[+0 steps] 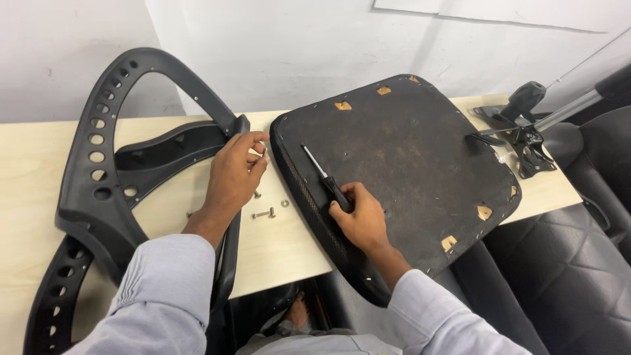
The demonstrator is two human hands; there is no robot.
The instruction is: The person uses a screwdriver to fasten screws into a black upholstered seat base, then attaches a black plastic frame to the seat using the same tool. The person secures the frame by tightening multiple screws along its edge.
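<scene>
Screwdriver point(327, 178) gripped in right hand point(359, 219) rests on upturned chair seat point(407, 158) while left hand point(234, 172) pinches a small fastener beside black backrest frame point(98, 164); keeping loose bolts point(263, 213) together looks wise

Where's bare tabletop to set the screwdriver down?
Bare wood lies at the far left of the table, beyond the black chair frame, and inside that frame's opening. Crowded: the strip between left hand and seat pan, where a bolt and washer lie.

Left hand point(235, 172) fingers curled, pinching; right hand point(358, 217) closed in grip, forearms extended.
</scene>
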